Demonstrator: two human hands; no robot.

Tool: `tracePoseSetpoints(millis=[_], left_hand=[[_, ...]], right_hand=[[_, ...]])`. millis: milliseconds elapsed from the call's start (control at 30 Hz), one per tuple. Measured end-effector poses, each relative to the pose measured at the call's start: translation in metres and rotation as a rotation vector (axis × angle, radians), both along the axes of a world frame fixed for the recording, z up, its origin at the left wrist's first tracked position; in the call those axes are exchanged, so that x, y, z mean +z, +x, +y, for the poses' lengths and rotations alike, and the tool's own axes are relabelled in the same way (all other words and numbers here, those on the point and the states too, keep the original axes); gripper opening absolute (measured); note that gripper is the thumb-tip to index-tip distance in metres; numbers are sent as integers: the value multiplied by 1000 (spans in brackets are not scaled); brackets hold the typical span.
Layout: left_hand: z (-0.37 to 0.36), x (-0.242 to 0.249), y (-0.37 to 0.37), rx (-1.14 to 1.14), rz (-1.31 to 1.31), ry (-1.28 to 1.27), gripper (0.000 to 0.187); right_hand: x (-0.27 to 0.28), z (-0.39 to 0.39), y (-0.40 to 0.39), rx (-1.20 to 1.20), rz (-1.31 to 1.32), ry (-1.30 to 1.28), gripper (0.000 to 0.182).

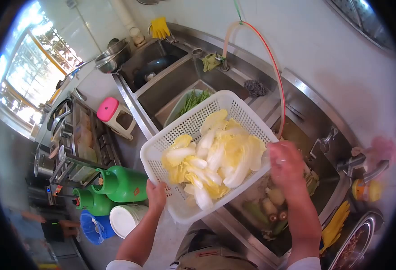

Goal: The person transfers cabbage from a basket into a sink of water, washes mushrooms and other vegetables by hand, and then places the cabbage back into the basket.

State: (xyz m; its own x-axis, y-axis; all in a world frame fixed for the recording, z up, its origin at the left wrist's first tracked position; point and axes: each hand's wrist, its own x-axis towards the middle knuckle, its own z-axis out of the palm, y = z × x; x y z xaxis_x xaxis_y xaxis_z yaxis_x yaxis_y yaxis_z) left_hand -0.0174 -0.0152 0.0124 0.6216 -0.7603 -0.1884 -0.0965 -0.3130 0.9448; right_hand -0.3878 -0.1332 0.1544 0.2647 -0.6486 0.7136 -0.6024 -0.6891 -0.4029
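A white perforated plastic basket [178, 208] is held up at a tilt in front of me, over the sink edge. Yellow and white cabbage leaves [216, 157] lie heaped in it. My left hand [156, 196] grips the basket's near left rim, fingers closed round it. At the right rim, my right hand [286, 163] is closed on the basket, slightly blurred. Beneath my right forearm, the right sink basin [292, 234] holds water and several vegetables.
Green beans [194, 100] sit in a tub in the middle basin. A red hose [280, 85] arches over the sinks. To the left are green gas cylinders [125, 183], a white bucket [121, 221], a pink-topped stool [108, 109] and a rack. Another person [34, 218] stands far left.
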Motion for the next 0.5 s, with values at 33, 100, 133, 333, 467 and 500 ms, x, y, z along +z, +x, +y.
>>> tracePoseSetpoints(millis=[33, 100, 133, 333, 467, 500], left_hand=[[1, 0, -1, 7, -4, -6, 32], [-1, 2, -1, 18, 0, -19, 32], [0, 2, -2, 20, 9, -20, 32], [5, 9, 1, -74, -2, 13, 37], [23, 1, 11, -28, 118, 54, 40], [28, 0, 16, -9, 92, 63, 40]], right_hand=[[7, -6, 15, 131, 35, -16, 23], [8, -15, 55, 321, 45, -149, 25], [1, -15, 78, 381, 20, -261, 29], [-57, 18, 104, 634, 220, 197, 50], [-89, 19, 7, 80, -625, 174, 24], [-97, 24, -20, -497, -410, 326, 28]])
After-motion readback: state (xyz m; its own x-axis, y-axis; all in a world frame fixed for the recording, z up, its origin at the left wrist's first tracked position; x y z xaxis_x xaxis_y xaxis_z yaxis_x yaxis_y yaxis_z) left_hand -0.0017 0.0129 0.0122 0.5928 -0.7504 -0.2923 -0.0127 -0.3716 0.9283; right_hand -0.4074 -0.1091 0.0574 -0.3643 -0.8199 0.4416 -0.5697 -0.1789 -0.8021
